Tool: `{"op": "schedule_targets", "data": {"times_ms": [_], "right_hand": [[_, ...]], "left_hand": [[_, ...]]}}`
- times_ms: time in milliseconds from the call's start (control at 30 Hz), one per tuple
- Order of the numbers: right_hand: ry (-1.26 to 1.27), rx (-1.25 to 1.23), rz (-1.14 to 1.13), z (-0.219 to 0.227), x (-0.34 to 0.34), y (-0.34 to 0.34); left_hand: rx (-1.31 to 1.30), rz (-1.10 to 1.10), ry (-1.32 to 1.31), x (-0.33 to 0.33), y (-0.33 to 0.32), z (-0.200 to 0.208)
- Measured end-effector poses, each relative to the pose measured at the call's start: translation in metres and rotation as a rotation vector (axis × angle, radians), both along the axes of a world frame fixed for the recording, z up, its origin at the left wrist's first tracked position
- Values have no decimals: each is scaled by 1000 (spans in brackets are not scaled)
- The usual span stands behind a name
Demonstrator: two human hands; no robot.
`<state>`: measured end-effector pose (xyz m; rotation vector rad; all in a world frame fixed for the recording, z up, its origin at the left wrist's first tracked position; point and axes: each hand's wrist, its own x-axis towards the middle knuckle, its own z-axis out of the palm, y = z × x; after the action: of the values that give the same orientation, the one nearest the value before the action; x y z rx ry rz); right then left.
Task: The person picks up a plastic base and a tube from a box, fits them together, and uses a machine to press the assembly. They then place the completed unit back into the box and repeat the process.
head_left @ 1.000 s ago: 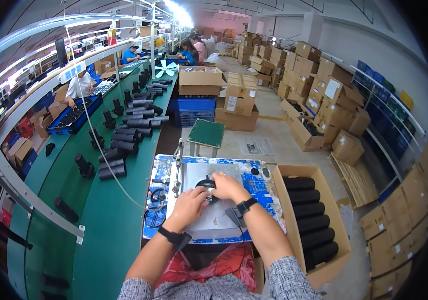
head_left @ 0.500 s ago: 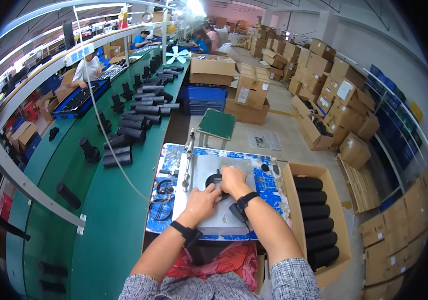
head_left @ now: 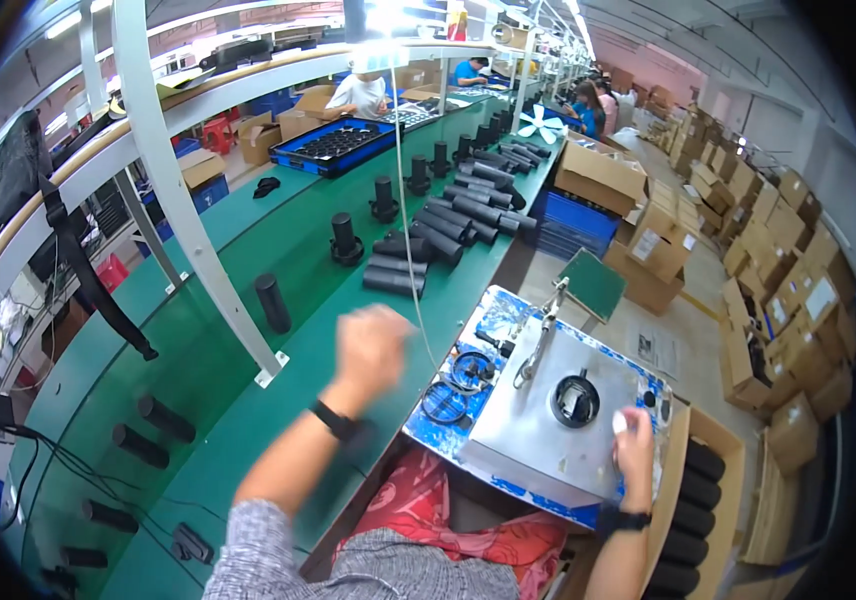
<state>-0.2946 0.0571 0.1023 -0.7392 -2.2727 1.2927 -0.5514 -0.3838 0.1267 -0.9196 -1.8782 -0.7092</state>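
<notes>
My left hand [head_left: 373,350], smeared by motion, hangs over the green bench, nearest to the lying black tubes [head_left: 395,279]; its fingers are too blurred to read. My right hand [head_left: 635,448] is at the right side of a silver metal box [head_left: 518,440], its fingers closed on a small white round piece [head_left: 620,424]. Set in the box's top is a black ring [head_left: 575,401] with something inside that I cannot make out. Along the box's left edge stands a metal clamp-like arm [head_left: 546,335].
Round black parts [head_left: 444,402] lie on the blue worn tabletop [head_left: 504,312]. A carton of black cylinders [head_left: 693,515] stands at my right. Several black tubes stand on the bench by a white post [head_left: 188,220]. Co-workers sit beyond; a green stool [head_left: 593,283] is ahead.
My view has swung left. My hands have parted from the black ring: the left has moved out over the green bench, the right to the box's right side with a white piece.
</notes>
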Motion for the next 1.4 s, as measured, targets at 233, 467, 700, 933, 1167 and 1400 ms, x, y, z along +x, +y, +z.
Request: {"op": "schedule_targets", "data": {"times_ms": [233,467,700,933,1167,1400], "right_hand": [[167,-27,113,-40,43,-48],[92,211,72,-12,41,-79],[188,50,31,-14,36,-78],[219,194,459,93,-24,-154],[90,331,175,102,-32,-120],[515,-25,129,26,-59,-28]], "left_hand": [[-460,827,-468,-160,-149,-26],[-642,796,-811,-184,-199,-62],[-466,438,-429,-70,-111,58],[-246,-201,-267,87,67,139],[285,-465,-531,139,143,89],[-3,-599,-875,147,133,-34]]}}
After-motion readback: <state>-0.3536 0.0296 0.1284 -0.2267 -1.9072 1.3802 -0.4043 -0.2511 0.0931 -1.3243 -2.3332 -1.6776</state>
